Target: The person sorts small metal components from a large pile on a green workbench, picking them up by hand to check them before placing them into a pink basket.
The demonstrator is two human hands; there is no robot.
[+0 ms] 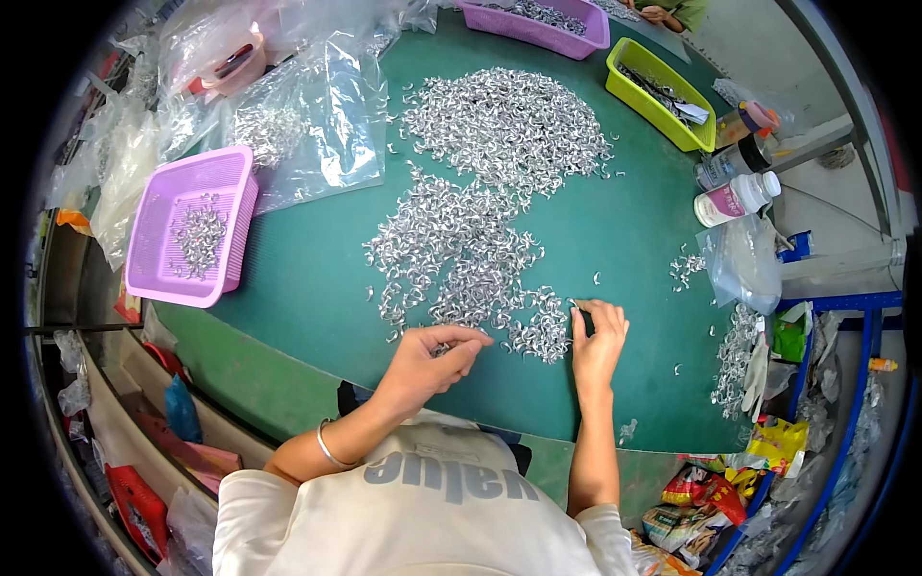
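Small curved silver metal pieces (456,252) lie in a loose pile on the green tabletop, just beyond my hands. My left hand (429,363) is at the pile's near edge, fingers curled and the thumb close to the index finger; whatever they may hold is hidden. A smaller cluster of the same metal pieces (538,331) lies between both hands. To its right, my right hand (599,338) has thumb and index finger drawn together, with a glint of a small metal piece at the tips.
A larger heap of pieces (509,125) spreads farther back. A purple basket (247,216) with some pieces stands left, beside clear plastic bags (351,125). Far right are a green basket (707,137), a white bottle (738,199) and scattered pieces (735,360). Another person's hand (657,14) shows at the top.
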